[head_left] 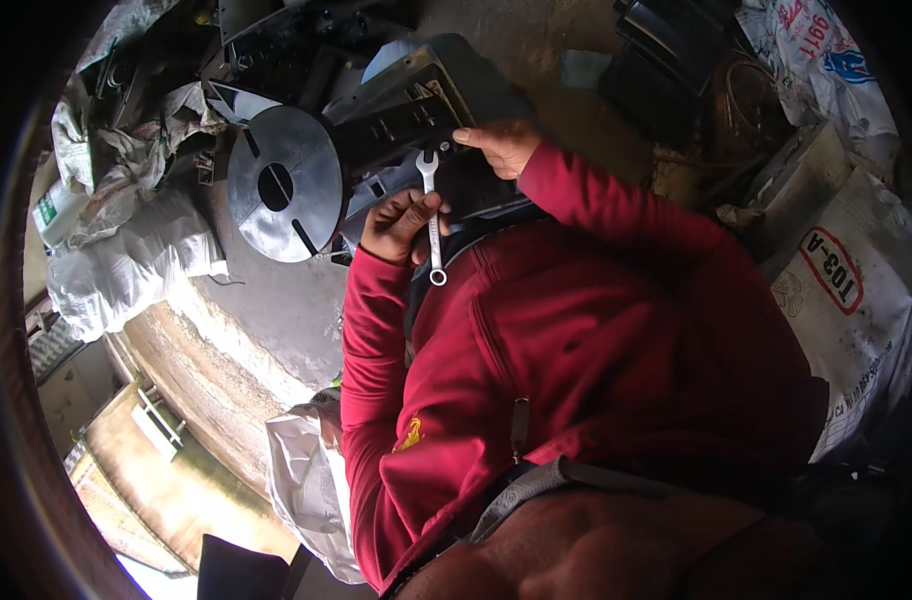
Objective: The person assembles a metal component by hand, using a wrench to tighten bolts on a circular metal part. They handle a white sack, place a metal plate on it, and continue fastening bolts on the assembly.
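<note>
A silver combination wrench (430, 215) is in my left hand (401, 225), with the thumb pressed over its shaft. Its open jaw points up toward a dark metal machine part (406, 125), and its ring end hangs below my fingers. My right hand (504, 148) is at the machine part's right side. One digit is stretched out there beside a small round bolt-like piece (445, 146); the other fingers look bent and are partly hidden. Left of the wrench stands a large slotted metal disc (281, 185) with a dark centre hole.
White plastic sacks (141, 260) lie at the left, with a white container (61, 212) behind them. Printed sacks (846, 290) stand at the right. Dark metal parts (276, 40) crowd the far side. Another white bag (306, 475) rests beside my left arm.
</note>
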The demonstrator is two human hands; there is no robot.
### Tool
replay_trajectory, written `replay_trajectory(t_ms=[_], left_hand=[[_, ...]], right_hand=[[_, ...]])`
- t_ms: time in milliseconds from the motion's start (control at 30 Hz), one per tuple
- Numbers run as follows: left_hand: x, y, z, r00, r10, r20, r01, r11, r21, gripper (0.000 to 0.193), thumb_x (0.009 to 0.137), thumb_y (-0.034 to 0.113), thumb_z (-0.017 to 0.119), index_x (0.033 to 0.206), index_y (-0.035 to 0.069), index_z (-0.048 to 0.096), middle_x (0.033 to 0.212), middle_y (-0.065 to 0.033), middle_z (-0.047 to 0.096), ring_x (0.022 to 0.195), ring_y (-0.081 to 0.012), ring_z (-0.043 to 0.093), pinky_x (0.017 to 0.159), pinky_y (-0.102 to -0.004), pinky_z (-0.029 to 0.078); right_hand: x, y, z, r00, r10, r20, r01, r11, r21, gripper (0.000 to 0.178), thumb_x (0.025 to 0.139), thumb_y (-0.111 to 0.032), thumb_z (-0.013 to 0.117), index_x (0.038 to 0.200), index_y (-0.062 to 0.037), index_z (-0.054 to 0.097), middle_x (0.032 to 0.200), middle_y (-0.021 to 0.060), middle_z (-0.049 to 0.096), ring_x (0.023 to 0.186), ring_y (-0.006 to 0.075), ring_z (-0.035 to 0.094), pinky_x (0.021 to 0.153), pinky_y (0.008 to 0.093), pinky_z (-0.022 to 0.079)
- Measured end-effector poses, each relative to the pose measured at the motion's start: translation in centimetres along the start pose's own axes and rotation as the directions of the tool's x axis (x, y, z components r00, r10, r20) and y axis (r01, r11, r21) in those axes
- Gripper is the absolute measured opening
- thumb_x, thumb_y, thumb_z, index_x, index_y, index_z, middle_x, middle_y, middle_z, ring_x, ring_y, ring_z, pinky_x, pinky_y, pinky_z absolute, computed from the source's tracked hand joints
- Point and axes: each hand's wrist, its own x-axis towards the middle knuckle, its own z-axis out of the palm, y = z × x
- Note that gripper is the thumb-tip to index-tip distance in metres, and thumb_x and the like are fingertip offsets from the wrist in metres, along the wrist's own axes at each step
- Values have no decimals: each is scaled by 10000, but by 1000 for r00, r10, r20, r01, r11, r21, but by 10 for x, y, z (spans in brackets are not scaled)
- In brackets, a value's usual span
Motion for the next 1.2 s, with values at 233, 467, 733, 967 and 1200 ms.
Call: replay_trajectory(t_ms=[233, 467, 733, 967, 1200], left_hand=[[16, -9, 30, 999, -33, -18, 32, 999, -26, 238, 938, 202, 540, 902, -28, 589, 745, -157, 665, 453, -151, 599, 348, -205, 428], [36, -16, 60, 1000, 5, 18, -2, 984, -179, 296, 964, 210, 473, 1010, -73, 548, 940, -234, 650, 709, -236, 692, 430, -236, 526], [37, -21, 68, 995, 25, -95, -40, 986, -159, 342, 973, 252, 436, 1010, -65, 559, 953, -198, 655, 718, -212, 691, 437, -222, 520], [39, -11, 66, 988, 32, -148, -56, 985, -161, 307, 961, 243, 467, 986, -45, 570, 872, -175, 667, 590, -174, 654, 389, -218, 460], [4, 16, 5, 990, -19, -139, 45, 981, 187, 238, 903, 258, 616, 870, 22, 614, 653, -78, 653, 354, -68, 456, 341, -188, 323]], right_hand=[[4, -1, 3, 996, -68, -60, 64, 996, -69, 295, 829, -301, 704, 653, -111, 562, 446, -57, 365, 323, 45, 265, 321, 247, 170], [-4, -5, 0, 997, -73, -40, 66, 988, -143, 285, 806, -352, 707, 832, -69, 690, 515, 15, 523, 353, 99, 415, 338, 268, 287], [-2, -9, -2, 989, -131, -67, 106, 949, -297, 327, 796, -390, 707, 895, -78, 717, 588, 23, 577, 486, 92, 512, 437, 259, 380], [4, -5, 4, 995, -90, -42, 83, 985, -150, 354, 796, -392, 721, 677, -78, 609, 480, -33, 430, 402, 75, 385, 380, 255, 279], [3, -7, 5, 999, 6, -37, -7, 999, -37, 347, 805, -314, 737, 622, -131, 507, 458, -81, 306, 328, 24, 235, 328, 228, 146]])
